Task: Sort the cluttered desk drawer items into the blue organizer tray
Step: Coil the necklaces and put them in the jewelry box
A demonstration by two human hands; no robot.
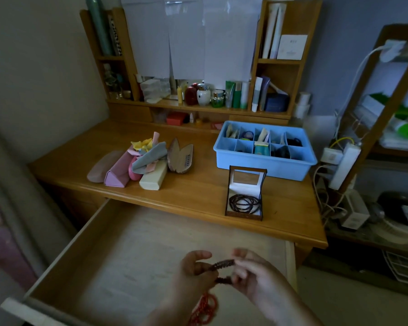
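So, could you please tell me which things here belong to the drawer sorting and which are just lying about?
Part of the job:
blue tray
open drawer
dark bead string held by left hand and right hand
small box with beads
glasses cases

Just lying about:
shelf bottles
power strip

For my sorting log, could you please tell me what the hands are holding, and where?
Both hands, left and right, pinch a dark brown beaded bracelet at opposite ends of its loop.
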